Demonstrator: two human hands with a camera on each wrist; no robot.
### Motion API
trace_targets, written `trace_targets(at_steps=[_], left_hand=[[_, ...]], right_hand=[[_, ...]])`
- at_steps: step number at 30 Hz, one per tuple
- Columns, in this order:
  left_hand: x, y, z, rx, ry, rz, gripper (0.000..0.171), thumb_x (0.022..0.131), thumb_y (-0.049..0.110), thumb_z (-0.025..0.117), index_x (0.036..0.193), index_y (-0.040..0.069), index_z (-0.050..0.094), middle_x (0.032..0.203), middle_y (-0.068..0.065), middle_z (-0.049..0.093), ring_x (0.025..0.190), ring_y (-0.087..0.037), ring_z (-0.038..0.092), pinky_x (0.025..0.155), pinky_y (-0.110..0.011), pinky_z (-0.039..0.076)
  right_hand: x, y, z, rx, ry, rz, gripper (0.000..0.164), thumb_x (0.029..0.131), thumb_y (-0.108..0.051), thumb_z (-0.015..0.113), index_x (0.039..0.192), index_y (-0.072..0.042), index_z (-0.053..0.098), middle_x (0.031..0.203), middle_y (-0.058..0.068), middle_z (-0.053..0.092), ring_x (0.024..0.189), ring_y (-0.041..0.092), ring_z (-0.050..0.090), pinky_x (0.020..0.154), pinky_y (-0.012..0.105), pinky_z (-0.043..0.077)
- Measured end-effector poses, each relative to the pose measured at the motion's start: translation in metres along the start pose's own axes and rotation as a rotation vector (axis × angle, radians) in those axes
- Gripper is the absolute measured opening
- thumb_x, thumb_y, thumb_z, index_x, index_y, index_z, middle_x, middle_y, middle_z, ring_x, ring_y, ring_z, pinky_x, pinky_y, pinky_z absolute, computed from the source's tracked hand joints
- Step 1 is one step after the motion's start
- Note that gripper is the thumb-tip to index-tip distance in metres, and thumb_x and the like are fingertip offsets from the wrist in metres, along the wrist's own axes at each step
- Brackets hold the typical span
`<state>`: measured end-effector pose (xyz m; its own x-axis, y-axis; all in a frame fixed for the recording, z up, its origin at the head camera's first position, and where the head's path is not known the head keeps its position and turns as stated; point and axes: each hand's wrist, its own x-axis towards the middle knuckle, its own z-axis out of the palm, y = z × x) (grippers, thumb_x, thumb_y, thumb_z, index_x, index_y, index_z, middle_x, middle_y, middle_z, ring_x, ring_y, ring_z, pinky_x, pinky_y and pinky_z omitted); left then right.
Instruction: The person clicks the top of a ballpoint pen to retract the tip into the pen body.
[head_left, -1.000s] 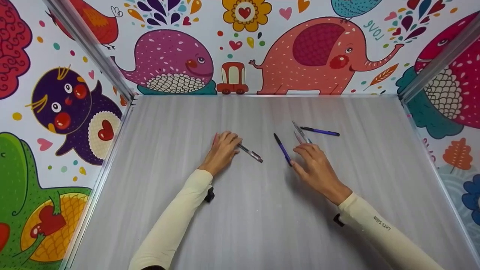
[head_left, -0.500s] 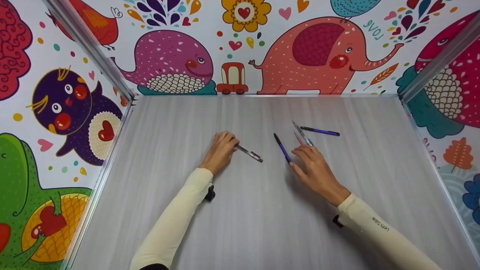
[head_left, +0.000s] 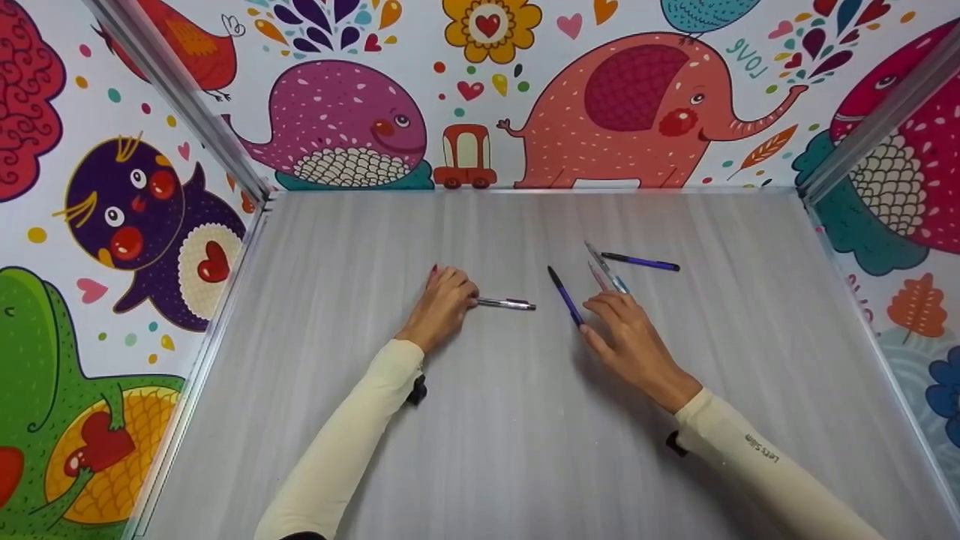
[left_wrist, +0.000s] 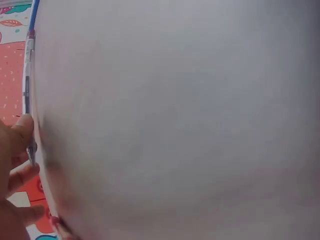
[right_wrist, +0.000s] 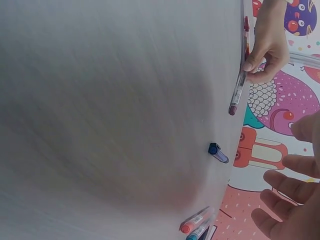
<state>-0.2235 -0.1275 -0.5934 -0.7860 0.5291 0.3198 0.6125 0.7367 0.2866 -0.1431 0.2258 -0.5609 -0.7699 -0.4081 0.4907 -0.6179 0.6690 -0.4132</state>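
Risk, held pen: I am pinching the clear pen (head_left: 507, 304) near its pointed end, so its long free part could be swivelling or dropping if my grip is loosening.
Risk, red pen: A red pen (right_wrist: 246, 32) is lying just beside my left hand (head_left: 439, 307); a careless turn of the fingers could be sending it rolling.
Risk, near blue pen: The near blue pen (head_left: 565, 295) is lying slanted by my right thumb; a low sweep could be pushing it across the table (head_left: 480, 427).
Risk, pen cluster: The pink pen (head_left: 598, 276) and light-blue-ended pen (head_left: 606, 268) are lying close together, near the far blue pen (head_left: 640, 262); nudging one could be shifting the others.
Left hand: I am closing thumb and fingers on the clear pen, its free part pointing toward my right side.
Right hand: I am holding my right hand (head_left: 636, 349) spread, fingers mostly extended, gripping nothing.
Right-hand contact: My fingertips are appearing clear of the pens in the right wrist view; from the head view I cannot tell whether any is touching.
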Motion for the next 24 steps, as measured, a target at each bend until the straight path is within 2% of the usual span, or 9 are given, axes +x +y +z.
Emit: trace_targets(at_steps=[5,9,15,24], left_hand=[[-0.002,0.009,-0.006,-0.026,-0.003,0.017,0.010,0.103,0.010,0.078,0.108,0.002,0.080,0.105,-0.009,0.073,0.111,-0.029,0.063,0.112,-0.048,0.048],[-0.003,0.016,-0.011,-0.059,0.026,0.048,0.009,0.101,0.010,0.080,0.106,0.003,0.080,0.104,-0.010,0.073,0.109,-0.031,0.065,0.112,-0.051,0.048],[-0.007,0.024,-0.017,-0.111,0.073,0.079,0.007,0.099,0.009,0.082,0.101,0.003,0.079,0.102,-0.009,0.075,0.104,-0.030,0.066,0.103,-0.048,0.053],[-0.011,0.037,-0.022,-0.183,0.094,0.094,0.006,0.099,0.008,0.082,0.101,0.003,0.079,0.100,-0.009,0.075,0.102,-0.029,0.066,0.094,-0.046,0.056]], right_hand=[[-0.001,0.000,-0.001,0.004,0.000,-0.002,0.036,0.098,-0.010,0.085,0.128,0.005,0.073,0.131,0.025,0.071,0.129,0.045,0.062,0.109,0.064,0.051],[-0.002,0.000,-0.001,0.005,0.005,-0.001,0.035,0.097,-0.009,0.085,0.128,0.005,0.073,0.130,0.023,0.071,0.127,0.043,0.062,0.108,0.063,0.051],[-0.004,0.001,-0.001,0.021,0.003,-0.008,0.035,0.097,-0.009,0.084,0.128,0.004,0.073,0.130,0.022,0.070,0.126,0.042,0.062,0.107,0.060,0.051],[-0.005,-0.004,-0.005,0.134,-0.060,0.104,0.035,0.100,-0.009,0.082,0.132,0.002,0.072,0.135,0.017,0.070,0.130,0.036,0.062,0.107,0.057,0.054]])
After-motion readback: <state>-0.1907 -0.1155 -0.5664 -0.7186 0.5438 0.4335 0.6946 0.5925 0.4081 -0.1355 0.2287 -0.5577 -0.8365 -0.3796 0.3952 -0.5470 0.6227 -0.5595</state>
